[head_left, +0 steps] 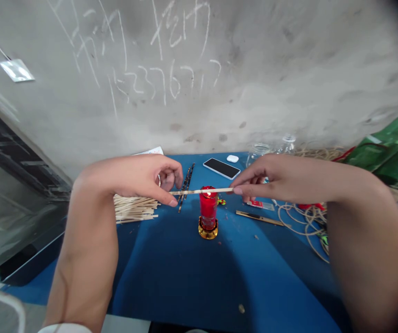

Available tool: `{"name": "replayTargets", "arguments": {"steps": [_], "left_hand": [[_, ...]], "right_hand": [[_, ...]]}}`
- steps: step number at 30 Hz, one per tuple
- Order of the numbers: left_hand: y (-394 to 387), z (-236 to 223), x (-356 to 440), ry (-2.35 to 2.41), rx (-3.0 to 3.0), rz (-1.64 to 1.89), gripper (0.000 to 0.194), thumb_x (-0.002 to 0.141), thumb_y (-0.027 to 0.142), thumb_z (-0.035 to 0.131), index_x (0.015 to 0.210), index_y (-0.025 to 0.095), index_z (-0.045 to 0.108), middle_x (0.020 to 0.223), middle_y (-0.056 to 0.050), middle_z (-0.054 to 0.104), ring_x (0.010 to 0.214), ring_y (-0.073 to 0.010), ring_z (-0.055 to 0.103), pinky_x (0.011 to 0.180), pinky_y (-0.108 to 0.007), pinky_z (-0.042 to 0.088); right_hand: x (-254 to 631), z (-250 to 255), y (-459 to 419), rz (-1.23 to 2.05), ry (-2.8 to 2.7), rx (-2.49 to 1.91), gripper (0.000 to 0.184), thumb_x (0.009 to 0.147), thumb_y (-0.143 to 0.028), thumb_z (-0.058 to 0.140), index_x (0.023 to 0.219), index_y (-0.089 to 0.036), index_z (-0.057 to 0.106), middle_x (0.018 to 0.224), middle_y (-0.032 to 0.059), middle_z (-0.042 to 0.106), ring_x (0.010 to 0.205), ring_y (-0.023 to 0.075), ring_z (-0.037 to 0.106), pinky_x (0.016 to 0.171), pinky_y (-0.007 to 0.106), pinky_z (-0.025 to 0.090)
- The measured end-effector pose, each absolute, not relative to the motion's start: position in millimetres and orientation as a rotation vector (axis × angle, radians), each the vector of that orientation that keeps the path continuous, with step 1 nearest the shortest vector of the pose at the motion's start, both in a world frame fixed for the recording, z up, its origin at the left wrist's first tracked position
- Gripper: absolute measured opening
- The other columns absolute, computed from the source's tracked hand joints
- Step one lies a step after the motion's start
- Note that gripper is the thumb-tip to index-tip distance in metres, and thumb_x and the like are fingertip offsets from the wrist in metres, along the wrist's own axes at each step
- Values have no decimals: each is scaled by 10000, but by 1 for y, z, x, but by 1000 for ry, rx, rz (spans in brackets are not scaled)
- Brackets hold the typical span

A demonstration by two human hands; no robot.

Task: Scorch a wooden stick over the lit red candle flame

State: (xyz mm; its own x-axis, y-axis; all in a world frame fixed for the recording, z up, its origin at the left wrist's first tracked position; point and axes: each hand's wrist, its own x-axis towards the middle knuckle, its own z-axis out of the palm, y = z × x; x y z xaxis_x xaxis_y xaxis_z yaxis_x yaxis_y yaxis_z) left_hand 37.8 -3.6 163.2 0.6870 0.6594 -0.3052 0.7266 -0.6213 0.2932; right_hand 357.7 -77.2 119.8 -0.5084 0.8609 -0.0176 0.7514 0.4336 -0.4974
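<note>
Stick (192, 191), one: slim, straight, pale with brown patches toward its left end; held level between the hands, across the top of the candle; contact with the flame cannot be told. Left hand (146, 178): thumb and curled fingers loosely closed on one end. Right hand (266, 178): thumb and forefinger pinched together on the other end.

Candle (208, 212), one: red, cylindrical, lit, on a shiny gold-coloured scalloped base. Pale sticks (134, 210), many, uncounted: flat, wood-like, heaped beside the left wrist, which partly hides them. Dark mottled sticks (186, 185), at least two, lying behind the held one. Phone (221, 168), one: flat, black-screened. White case (232, 158), one: small, rounded. Clear glass jars (259, 149), two, partly screened by the right hand. Brown strip (259, 218), one: narrow. Red-and-clear packet (261, 205), one. Cord (309, 226): tan, loosely looped, partly covered by the right forearm. Green bottles (389, 134), apparently two, glassy. Table (185, 277): blue top. Wall (254, 92): rough grey, marked with white writing.
</note>
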Motion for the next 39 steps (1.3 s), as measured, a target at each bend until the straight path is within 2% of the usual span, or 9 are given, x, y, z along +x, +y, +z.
{"name": "replayTargets", "arguments": {"steps": [7, 18, 31, 39], "left_hand": [[-5, 164, 38, 1091, 2512, -241, 367, 799, 520, 851, 982, 248, 687, 905, -8, 755, 814, -203, 701, 677, -293, 474], [0, 161, 32, 1102, 2539, -240, 397, 808, 560, 846, 1019, 250, 713, 949, -14, 766, 837, -199, 694, 687, -286, 461], [1, 160, 32, 1087, 2541, -194, 416, 813, 580, 852, 1037, 256, 720, 994, -18, 790, 884, -213, 726, 716, -294, 475], [1, 159, 31, 1072, 2545, -153, 462, 889, 695, 775, 1057, 267, 739, 983, -20, 796, 855, -209, 721, 694, -301, 462]], "right_hand": [[356, 120, -78, 680, -2412, -1380, 335, 922, -680, 785, 1009, -392, 931, 747, -6, 805, 583, 205, 636, 512, 321, 450], [357, 120, -79, 688, -2412, -1439, 393, 912, -721, 757, 984, -375, 929, 795, 9, 822, 608, 217, 655, 518, 328, 477], [353, 123, -81, 657, -2426, -1488, 436, 920, -743, 720, 1061, -390, 933, 802, 16, 828, 620, 229, 661, 525, 335, 475], [351, 123, -81, 638, -2448, -1448, 411, 944, -719, 713, 1061, -393, 933, 851, 13, 846, 646, 231, 674, 529, 332, 468]]}}
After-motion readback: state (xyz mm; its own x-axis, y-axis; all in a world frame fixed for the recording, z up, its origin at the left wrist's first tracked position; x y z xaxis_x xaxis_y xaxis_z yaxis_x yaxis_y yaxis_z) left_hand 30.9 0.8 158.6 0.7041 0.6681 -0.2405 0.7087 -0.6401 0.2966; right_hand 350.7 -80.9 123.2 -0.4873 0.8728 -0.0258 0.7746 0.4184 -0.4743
